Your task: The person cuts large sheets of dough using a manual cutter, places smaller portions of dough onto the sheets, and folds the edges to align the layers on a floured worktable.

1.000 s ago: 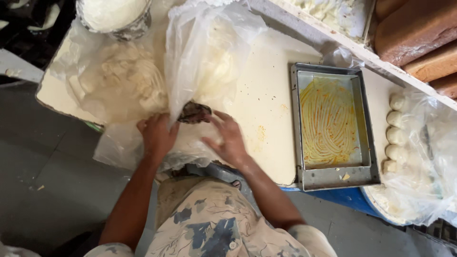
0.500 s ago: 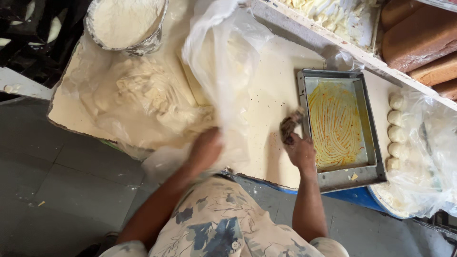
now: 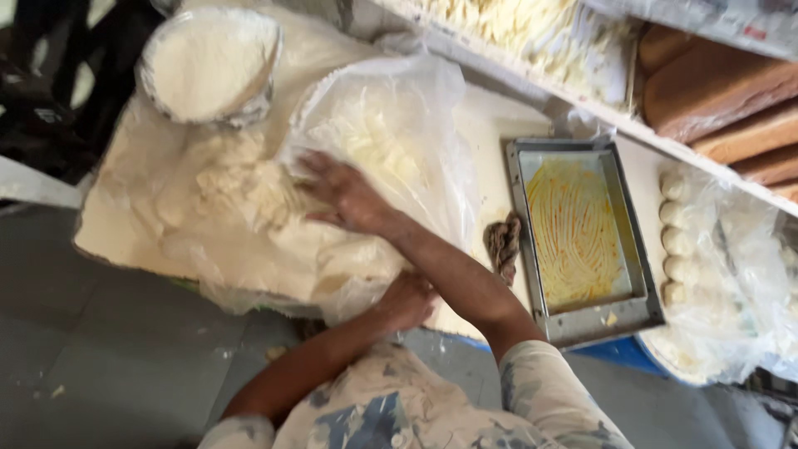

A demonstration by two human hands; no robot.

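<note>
My right hand (image 3: 342, 196) reaches across to the left, its fingers spread flat on a clear plastic sheet (image 3: 391, 125) that covers pale dough (image 3: 241, 187) on the floury board (image 3: 112, 237). My left hand (image 3: 407, 299) sits at the board's front edge with its fingers closed on the bunched edge of the plastic. Just right of my right forearm a brown twisted rag (image 3: 503, 241) lies on the board, beside a metal tray (image 3: 573, 320) smeared with yellow grease.
A round bowl of flour (image 3: 208, 62) stands at the back left. Dough balls (image 3: 677, 241) lie under plastic to the right of the tray. Brown loaves (image 3: 715, 91) and a bin of pale shreds (image 3: 532, 29) sit on the shelf behind. Grey floor (image 3: 100, 357) is below left.
My right hand has let go of the brown rag beside the tray and swung left onto the plastic over the dough. My left hand has dropped to the board's front edge.
</note>
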